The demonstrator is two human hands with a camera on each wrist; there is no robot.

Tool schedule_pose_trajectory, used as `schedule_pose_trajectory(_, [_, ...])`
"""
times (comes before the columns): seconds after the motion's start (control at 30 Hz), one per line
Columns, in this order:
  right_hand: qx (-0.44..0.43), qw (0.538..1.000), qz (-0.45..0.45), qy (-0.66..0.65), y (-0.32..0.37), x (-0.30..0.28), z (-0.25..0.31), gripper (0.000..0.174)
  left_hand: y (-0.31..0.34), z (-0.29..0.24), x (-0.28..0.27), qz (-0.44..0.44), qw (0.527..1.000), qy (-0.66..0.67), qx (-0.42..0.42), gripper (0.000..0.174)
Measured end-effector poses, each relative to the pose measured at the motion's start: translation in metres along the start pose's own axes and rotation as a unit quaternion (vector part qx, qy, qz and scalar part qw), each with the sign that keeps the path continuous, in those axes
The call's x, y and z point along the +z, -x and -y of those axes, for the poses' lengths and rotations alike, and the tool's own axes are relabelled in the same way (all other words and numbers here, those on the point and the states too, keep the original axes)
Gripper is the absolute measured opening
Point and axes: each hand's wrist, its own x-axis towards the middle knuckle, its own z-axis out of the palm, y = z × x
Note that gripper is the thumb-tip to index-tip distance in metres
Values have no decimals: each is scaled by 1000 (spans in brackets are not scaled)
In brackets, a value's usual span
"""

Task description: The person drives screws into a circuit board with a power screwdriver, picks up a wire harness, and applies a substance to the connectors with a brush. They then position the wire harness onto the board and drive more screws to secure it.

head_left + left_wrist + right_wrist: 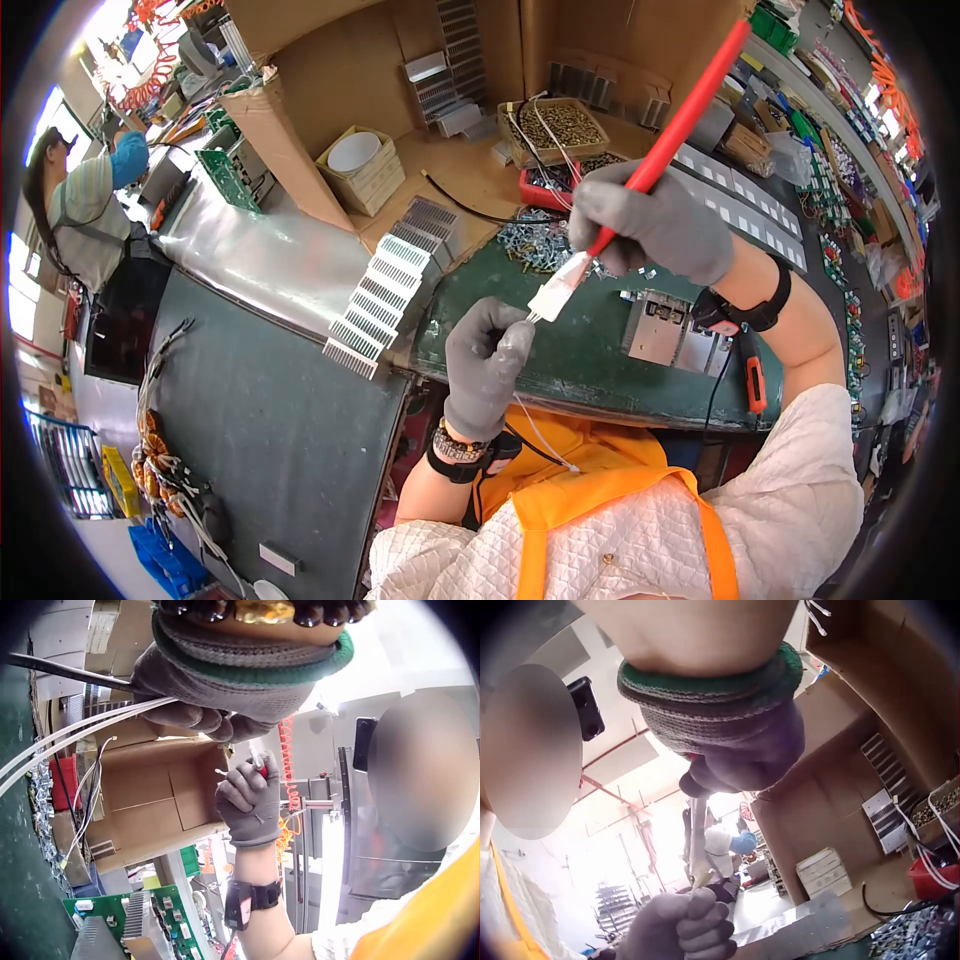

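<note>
My gloved right hand [655, 225] grips a long red-handled tool [690, 100] that slants down to the left. Its flat whitish end [560, 288] meets the fingertips of my gloved left hand [482, 365], where thin light ends stick out. In the left wrist view, white wires [90, 724] run into the curled left hand [225, 682], with the right hand [251, 802] beyond it. The right wrist view shows the right hand [727, 742] above the left fist [679, 926]. Exactly how tool end and wires touch cannot be told.
Slotted metal heat sinks [375, 300] lie left of the green bench top [480, 310]. Behind stand a cardboard box [340, 80], a tray of brass-coloured parts [560, 130], a red bin [545, 190] and loose screws [530, 240]. A person [85, 215] works at far left.
</note>
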Motion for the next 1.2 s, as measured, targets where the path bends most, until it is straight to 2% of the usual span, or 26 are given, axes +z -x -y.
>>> schedule_pose_trajectory(0.07, [-20,1000,-9,15,-4,0,-7,42,1,-1,0,2,1000,-12,23,8])
schedule_pose_trajectory(0.2, [16,999,-35,-31,-2,-5,-3,45,3,3,0,5,997,-44,64,8])
schedule_pose_trajectory(0.3, [-10,999,-37,9,-5,4,-11,45,4,6,0,8,995,-37,90,8])
schedule_pose_trajectory(0.43, [-1,999,-42,-11,-9,-10,-12,46,7,4,-2,10,998,-24,65,8])
schedule_pose_trajectory(0.53, [14,999,-34,7,-6,0,-7,44,6,5,-2,9,998,-28,58,8])
schedule_pose_trajectory(0.67, [-26,997,-69,-22,-18,-8,-22,43,3,8,-7,3,998,-23,56,9])
schedule_pose_trajectory(0.7, [-23,998,-25,-58,-23,-17,-23,44,2,10,-8,-1,999,-20,34,15])
schedule_pose_trajectory(0.73, [-23,998,-22,-57,-25,-19,-23,44,1,12,-10,-4,1000,-18,11,21])
schedule_pose_trajectory(0.8, [-34,997,-67,-31,-27,-16,-15,44,-1,21,-15,-7,1000,-10,5,19])
schedule_pose_trajectory(0.87, [-48,998,-42,-27,-33,-12,-15,39,-4,33,-19,-9,1000,-2,-1,18])
schedule_pose_trajectory(0.93, [-118,990,-55,-59,-41,1,-14,33,-11,45,-22,-34,997,-53,-35,11])
schedule_pose_trajectory(0.97, [-104,993,-16,-44,-39,4,-3,21,-14,54,-24,-37,995,-82,-30,6])
schedule_pose_trajectory(1.0, [-110,993,-10,-45,-44,0,-2,21,-17,70,-28,-36,992,-119,-14,7])
schedule_pose_trajectory(1.07, [-94,994,40,43,-60,-13,-3,23,-20,103,-38,-19,973,-227,27,8])
schedule_pose_trajectory(1.1, [-99,993,7,62,-71,-12,-1,24,-20,112,-37,-19,956,-287,65,9])
schedule_pose_trajectory(1.13, [-104,993,9,60,-89,-16,-3,24,-20,117,-37,-18,933,-345,101,9])
schedule_pose_trajectory(1.2, [-157,978,33,-134,-116,-17,1,22,-19,109,-36,-11,940,-330,80,9])
